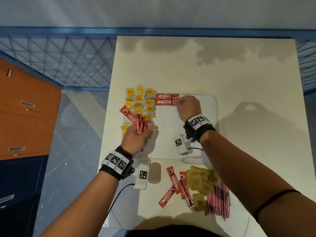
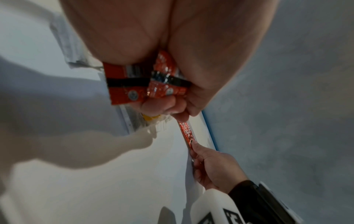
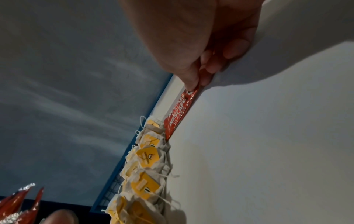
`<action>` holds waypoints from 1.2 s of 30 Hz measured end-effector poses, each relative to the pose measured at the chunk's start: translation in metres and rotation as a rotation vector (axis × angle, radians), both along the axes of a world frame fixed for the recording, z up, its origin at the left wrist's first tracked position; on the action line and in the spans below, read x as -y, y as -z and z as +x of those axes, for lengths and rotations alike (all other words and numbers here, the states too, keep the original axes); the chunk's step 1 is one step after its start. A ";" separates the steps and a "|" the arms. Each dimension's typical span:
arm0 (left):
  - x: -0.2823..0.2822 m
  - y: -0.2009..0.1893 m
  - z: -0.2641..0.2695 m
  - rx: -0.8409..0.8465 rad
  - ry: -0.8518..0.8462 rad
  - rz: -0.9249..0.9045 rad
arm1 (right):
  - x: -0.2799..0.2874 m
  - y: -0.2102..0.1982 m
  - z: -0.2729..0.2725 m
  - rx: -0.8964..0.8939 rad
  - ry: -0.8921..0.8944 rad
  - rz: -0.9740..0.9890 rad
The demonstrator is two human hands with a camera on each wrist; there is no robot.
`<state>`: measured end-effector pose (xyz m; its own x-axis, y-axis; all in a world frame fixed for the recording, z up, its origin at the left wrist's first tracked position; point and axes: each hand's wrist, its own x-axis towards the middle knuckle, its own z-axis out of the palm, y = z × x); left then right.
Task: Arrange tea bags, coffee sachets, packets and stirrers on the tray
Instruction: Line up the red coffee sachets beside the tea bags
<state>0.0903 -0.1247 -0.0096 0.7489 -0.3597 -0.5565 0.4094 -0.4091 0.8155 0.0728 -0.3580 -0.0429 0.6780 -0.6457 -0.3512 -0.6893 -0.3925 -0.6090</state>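
Note:
A white tray (image 1: 196, 106) lies mid-table. Yellow-tagged tea bags (image 1: 139, 101) fill its left part in rows. Two red coffee sachets lie side by side at the tray's far edge; my right hand (image 1: 186, 106) pinches the right end of the nearer sachet (image 1: 165, 102), also seen as the sachet (image 3: 180, 113) between thumb and finger in the right wrist view. My left hand (image 1: 136, 139) grips a bunch of red sachets (image 1: 136, 121) over the tea bags; their ends (image 2: 145, 86) stick out of the fist in the left wrist view.
Near the table's front edge lie three loose red sachets (image 1: 174, 185), several brown packets (image 1: 203, 183) and a bundle of red stirrers (image 1: 218, 200). An orange drawer cabinet (image 1: 25, 108) stands at the left. A blue mesh rail (image 1: 68, 62) runs behind the table.

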 end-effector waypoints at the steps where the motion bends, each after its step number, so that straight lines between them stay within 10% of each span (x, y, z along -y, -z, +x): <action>1: -0.001 0.000 0.000 -0.002 0.003 -0.003 | 0.000 -0.001 0.000 -0.002 0.004 -0.002; 18: -0.003 -0.007 -0.011 -0.027 0.123 0.007 | -0.005 -0.015 -0.009 -0.013 0.032 0.019; 28: 0.002 -0.015 -0.035 -0.087 0.309 0.046 | -0.043 -0.070 -0.044 0.304 -0.276 0.213; 36: 0.004 -0.023 -0.061 -0.138 0.554 0.107 | -0.056 -0.081 -0.071 0.149 -0.452 0.372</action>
<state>0.0297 -0.1284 0.0135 0.3831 -0.6138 -0.6903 0.2108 -0.6695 0.7123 0.0015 -0.3016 0.0381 0.9159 -0.1336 -0.3785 -0.4005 -0.3689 -0.8388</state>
